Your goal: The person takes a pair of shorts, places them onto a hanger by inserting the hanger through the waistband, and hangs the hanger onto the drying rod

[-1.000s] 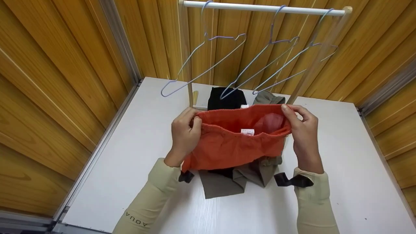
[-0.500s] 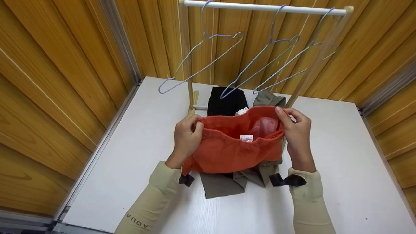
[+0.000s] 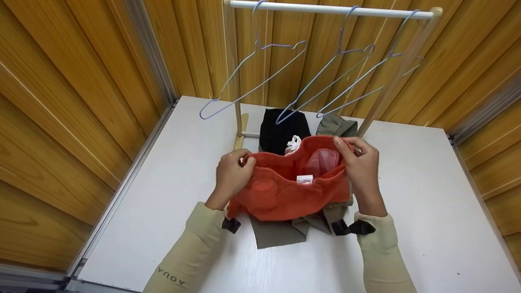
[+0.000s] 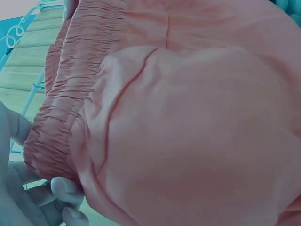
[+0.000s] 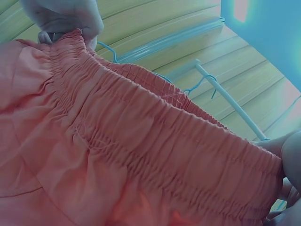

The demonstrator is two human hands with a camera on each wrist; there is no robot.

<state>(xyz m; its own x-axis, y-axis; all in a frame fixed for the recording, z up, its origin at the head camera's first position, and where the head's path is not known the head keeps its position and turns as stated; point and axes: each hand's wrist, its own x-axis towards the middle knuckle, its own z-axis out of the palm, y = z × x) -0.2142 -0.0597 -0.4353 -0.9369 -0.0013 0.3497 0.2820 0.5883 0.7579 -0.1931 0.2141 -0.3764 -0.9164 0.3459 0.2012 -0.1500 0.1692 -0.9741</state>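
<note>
Nearest me, two pale green sleeves come in over the table; the left sleeve [image 3: 177, 252] bears dark lettering reading AQUA, the right sleeve [image 3: 384, 260] shows none. A black strap [image 3: 231, 225] sits at the left cuff, and a longer black band [image 3: 362, 228] at the right.

Left hand [image 3: 233, 173]: grasping, thumb and bent fingers pinching one end of a gathered elastic waistband. Right hand [image 3: 362, 169]: grasping likewise, thumb on the rim at the opposite end.

Between them is an orange-red garment [image 3: 285, 199], held up over the middle of the white table [image 3: 142, 183], its waistband spread into a loop with the near edge sagging. A white label [image 3: 304, 179] shows at the inner side of the near edge; a paler pink panel [image 3: 323, 160] lies inside toward the right hand. Whether the hem touches the cloth below cannot be told.

Grey-brown cloth [image 3: 279, 236] protrudes beneath the hem. Past the far rim are a white cord-like bunch [image 3: 294, 143], a black garment [image 3: 283, 126] and, to its right, grey-green folded cloth [image 3: 337, 124].

Behind stands a rack with wooden uprights [image 3: 237, 81] and a white bar [image 3: 309, 7]. Three wire hangers [image 3: 352, 51] hang from the bar, spaced apart. Wood-grained panel walls [image 3: 187, 53] close the far side.
</note>
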